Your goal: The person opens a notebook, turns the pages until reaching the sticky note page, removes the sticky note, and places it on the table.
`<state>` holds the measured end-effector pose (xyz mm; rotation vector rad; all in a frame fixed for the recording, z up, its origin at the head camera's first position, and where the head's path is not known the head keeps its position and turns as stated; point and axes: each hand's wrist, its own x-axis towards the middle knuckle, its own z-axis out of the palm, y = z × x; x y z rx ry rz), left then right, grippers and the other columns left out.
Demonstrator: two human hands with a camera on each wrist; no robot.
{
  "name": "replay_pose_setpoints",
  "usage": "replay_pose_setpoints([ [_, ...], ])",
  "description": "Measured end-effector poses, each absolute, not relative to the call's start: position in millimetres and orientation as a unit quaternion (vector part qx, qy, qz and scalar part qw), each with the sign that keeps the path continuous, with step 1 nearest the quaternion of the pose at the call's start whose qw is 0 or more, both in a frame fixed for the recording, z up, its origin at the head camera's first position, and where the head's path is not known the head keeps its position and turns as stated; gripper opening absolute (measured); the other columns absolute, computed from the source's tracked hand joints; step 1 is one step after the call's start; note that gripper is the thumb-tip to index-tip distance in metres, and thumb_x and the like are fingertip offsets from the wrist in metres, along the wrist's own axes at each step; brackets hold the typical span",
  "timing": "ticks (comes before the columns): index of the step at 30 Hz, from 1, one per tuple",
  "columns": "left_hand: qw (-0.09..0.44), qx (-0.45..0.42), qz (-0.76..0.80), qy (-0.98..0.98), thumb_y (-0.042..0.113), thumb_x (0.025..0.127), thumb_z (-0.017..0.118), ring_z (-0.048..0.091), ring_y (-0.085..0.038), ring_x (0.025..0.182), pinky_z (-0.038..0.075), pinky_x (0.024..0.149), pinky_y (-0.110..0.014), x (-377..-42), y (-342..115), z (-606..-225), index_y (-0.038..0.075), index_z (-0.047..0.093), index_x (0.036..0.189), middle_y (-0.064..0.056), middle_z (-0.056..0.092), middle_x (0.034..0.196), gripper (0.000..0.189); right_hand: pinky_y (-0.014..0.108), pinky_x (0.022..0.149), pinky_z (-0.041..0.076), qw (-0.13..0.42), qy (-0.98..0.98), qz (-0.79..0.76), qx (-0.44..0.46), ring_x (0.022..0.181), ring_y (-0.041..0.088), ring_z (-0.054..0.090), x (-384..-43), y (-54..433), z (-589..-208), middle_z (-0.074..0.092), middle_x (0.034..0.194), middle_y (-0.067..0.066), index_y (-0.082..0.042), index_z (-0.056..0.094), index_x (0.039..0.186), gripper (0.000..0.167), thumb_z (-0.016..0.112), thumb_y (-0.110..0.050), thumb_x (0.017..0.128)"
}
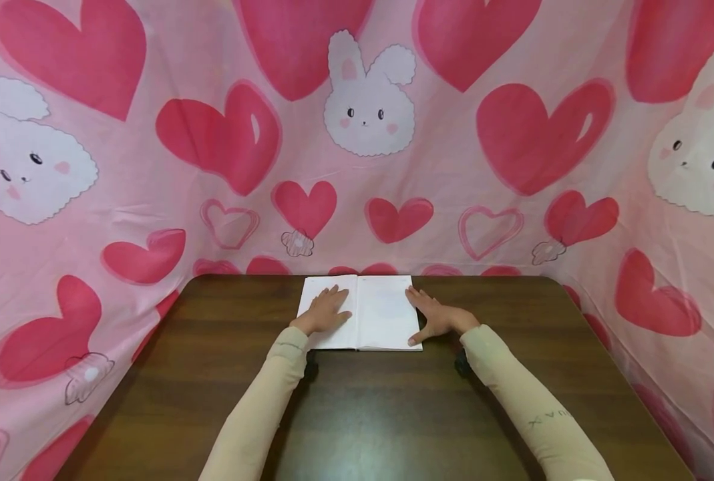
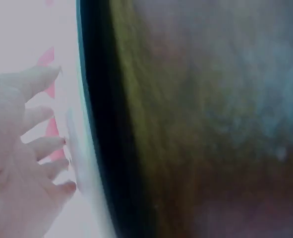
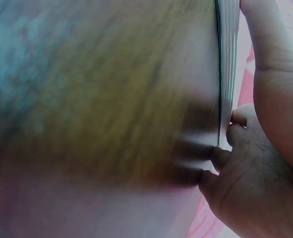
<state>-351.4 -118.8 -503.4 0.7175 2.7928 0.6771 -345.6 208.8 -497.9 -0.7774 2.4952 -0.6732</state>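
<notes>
One book with blank-looking white pages and a thin dark cover (image 1: pixel 387 314) lies flat, spread at its middle, at the far edge of one brown wood-grain table with rounded corners (image 1: pixel 369 414). Two bare hands are on it, each below one cream long sleeve (image 1: pixel 254 407). The left hand (image 1: pixel 326 312) rests on the left page, fingers fanned wide; the right hand (image 1: pixel 437 316) lies at the right page's outer edge, fingers and thumb spread wide, gripping nothing. Around the table hangs one pink cloth printed with hearts (image 1: pixel 443 147), bearing three white rabbit heads (image 1: pixel 369 123).

Only the head view shows both pages together. The right wrist view adds the layered page edges above the dark cover, and the right palm's underside. The left wrist view, blurred, shows five left digits; whether every fingertip touches paper, I cannot tell.
</notes>
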Motion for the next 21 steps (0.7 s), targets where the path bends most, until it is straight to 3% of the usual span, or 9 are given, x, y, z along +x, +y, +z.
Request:
replay_pose_setpoints([
  [6,0.011,0.315,0.298,0.901,0.009,0.095,0.069,0.048,-0.044,0.136,0.034,0.116,-0.054,-344,-105,-497,-0.006,0.060,0.132,-0.027,0.057,0.139,0.041,0.068,0.120,0.002,0.222,0.902,-0.247,-0.277,0.154,0.047,-0.007,-345,210,-498,-0.008,0.169,0.024,0.002,-0.001,0.161,0.129,0.085,-0.047,0.079],
  [11,0.028,0.349,0.283,0.893,0.016,0.092,0.076,0.065,-0.028,0.110,0.049,0.102,-0.043,-331,-87,-487,0.001,0.073,0.112,-0.011,0.073,0.112,0.025,0.068,0.120,0.003,0.220,0.903,-0.245,-0.277,0.154,0.048,-0.007,-346,211,-498,-0.007,0.169,0.025,0.003,0.000,0.161,0.128,0.085,-0.047,0.079],
  [15,0.050,0.360,0.261,0.894,0.023,0.089,0.080,0.061,-0.014,0.084,0.052,0.081,-0.031,-325,-76,-485,0.010,0.075,0.093,0.001,0.071,0.087,0.014,0.069,0.119,0.004,0.216,0.905,-0.239,-0.278,0.154,0.048,-0.006,-347,210,-499,-0.007,0.168,0.025,0.003,0.000,0.161,0.128,0.084,-0.049,0.080],
  [21,0.068,0.372,0.242,0.894,0.028,0.081,0.088,0.051,-0.003,0.063,0.045,0.061,-0.019,-318,-67,-490,0.016,0.069,0.073,0.009,0.058,0.065,0.024,0.068,0.120,0.005,0.214,0.904,-0.240,-0.283,0.154,0.048,-0.005,-346,209,-500,-0.006,0.168,0.025,0.004,0.001,0.161,0.127,0.085,-0.046,0.080],
])
